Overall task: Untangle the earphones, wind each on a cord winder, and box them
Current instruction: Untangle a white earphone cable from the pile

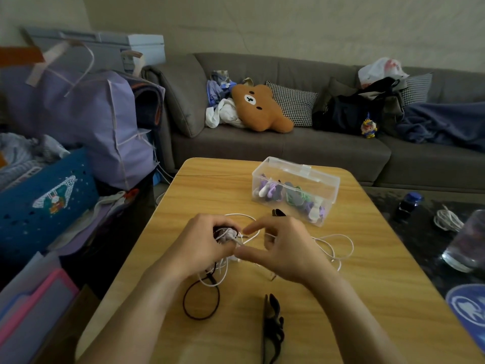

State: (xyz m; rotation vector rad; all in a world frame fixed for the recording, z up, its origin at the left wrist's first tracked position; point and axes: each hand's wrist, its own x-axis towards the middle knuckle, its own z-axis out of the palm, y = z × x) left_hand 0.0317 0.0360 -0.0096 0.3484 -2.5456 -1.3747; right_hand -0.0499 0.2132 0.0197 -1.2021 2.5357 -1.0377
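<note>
Fingers [210, 229] of left hand [202, 245] curled round a tangled cord bundle [225, 236]; right hand [283, 248] pinched the white cord [341, 248] above the table [210, 185].

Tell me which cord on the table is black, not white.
The black cord, looped on the table below the left hand. The white cord sprawls to the right of the right hand.

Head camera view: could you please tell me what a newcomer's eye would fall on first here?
Both hands meet mid-table: the left hand grips a bundle of tangled earphones, the right hand pinching its white cord. Behind sits a clear plastic box of wound cords; a brown bear cushion lies on the sofa.
</note>
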